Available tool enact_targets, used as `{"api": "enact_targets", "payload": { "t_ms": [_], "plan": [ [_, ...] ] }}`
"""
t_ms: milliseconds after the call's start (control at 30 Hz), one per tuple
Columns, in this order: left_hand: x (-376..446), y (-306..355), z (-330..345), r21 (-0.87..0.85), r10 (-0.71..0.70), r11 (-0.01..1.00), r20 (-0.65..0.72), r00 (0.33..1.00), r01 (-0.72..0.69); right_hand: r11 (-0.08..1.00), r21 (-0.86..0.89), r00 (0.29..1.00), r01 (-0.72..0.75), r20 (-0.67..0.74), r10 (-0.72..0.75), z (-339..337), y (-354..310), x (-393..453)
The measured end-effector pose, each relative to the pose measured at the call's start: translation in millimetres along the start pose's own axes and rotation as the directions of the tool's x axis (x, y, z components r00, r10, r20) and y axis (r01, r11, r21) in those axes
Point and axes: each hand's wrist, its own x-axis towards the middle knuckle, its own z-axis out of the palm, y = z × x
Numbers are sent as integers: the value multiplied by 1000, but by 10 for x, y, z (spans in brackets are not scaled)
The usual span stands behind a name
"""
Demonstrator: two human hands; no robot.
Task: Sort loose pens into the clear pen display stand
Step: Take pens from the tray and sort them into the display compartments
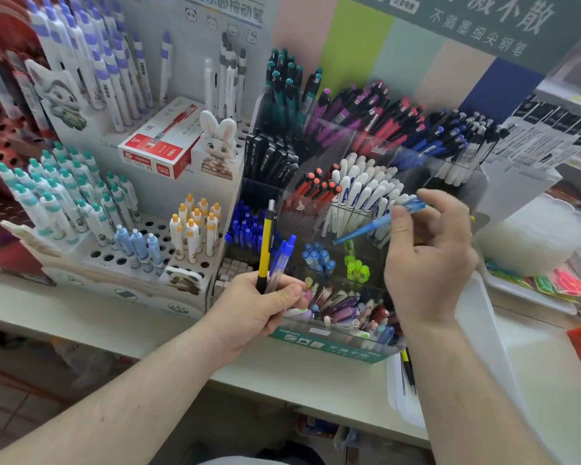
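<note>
The clear pen display stand (326, 344) rises in tiers ahead of me, its compartments packed with several groups of pens sorted by colour. My left hand (262, 307) grips two pens upright in front of the stand: a yellow and black pen (265, 245) and a clear pen with a blue cap (282, 260). My right hand (430, 260) pinches a light blue pen (376, 224) at its upper end, and the pen slants down to the left over the compartment of white pens (363, 193).
A white peg-hole stand (141, 250) with teal, blue and yellow pens is on the left, with a red pen box (158, 146) on it. A white tray (483, 330) with a few loose pens lies under my right forearm. Packaged goods fill the right shelf.
</note>
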Motion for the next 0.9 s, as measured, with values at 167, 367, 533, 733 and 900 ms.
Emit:
{"api": "enact_targets", "payload": {
  "t_ms": [167,367,533,733,900],
  "plan": [
    [-25,16,0,41,6,999,-15,1000,-5,996,-45,986,77,150,-70,159,144,-221],
    [-32,3,-30,78,10,997,-35,999,-7,975,-175,932,136,356,-66,257,233,-373],
    [0,-40,-63,102,13,995,-65,998,-6,964,-227,931,136,363,-46,260,192,-325],
    [2,-60,-63,100,25,995,-44,999,-20,958,-283,880,51,466,91,282,203,-301],
    [-5,-91,-72,132,14,991,-34,999,-9,941,-334,813,48,560,158,282,74,-250]
  ]
}}
